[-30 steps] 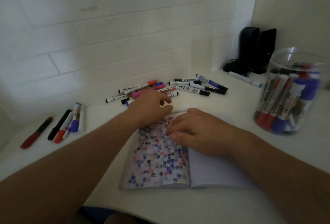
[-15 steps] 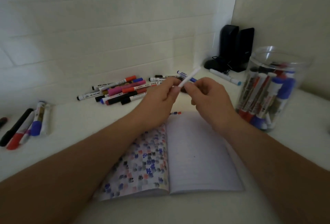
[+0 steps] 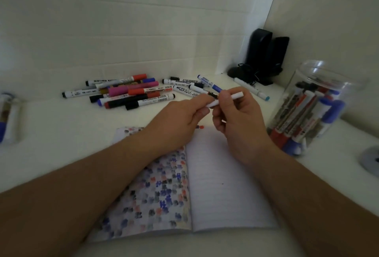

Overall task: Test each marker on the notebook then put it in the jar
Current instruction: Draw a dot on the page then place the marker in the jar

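A white marker is held above the open notebook. My right hand grips its barrel, its white end pointing up and right. My left hand pinches the marker's lower left end; whether a cap is there is hidden by the fingers. The notebook's left page is covered in blue, red and black ink blots, and the right page is lined and almost blank. A clear jar with several markers stands at the right. A pile of loose markers lies behind the notebook.
More markers lie at the far left edge. Two black speakers with a cable stand in the back corner. A white marker with a light blue cap lies in front of them. A round grey desk grommet sits at the right.
My hands rose from the notebook and took up a white marker between them. Since half a second ago the marker has tilted flatter and my right hand's grip has shifted along it.
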